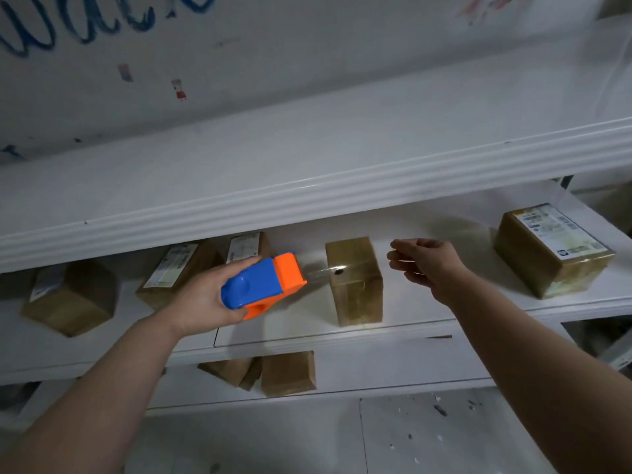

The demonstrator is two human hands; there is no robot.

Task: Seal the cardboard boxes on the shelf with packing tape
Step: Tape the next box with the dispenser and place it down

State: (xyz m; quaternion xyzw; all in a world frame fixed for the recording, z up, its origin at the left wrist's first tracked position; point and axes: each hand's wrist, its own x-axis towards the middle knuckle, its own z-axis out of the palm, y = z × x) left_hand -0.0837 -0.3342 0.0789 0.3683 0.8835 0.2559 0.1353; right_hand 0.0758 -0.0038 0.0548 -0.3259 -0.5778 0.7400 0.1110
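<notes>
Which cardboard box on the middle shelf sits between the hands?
The upright brown cardboard box, right of the blue-and-orange tape dispenser; clear tape stretches across it toward the right hand.

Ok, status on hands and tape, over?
Left hand grips tape dispenser. Right hand pinches tape strip, stretched across middle box. No obstruction seen.

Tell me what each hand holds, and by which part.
The left hand grips the tape dispenser by its blue body. The right hand seems to pinch the free end of the clear tape.
</notes>
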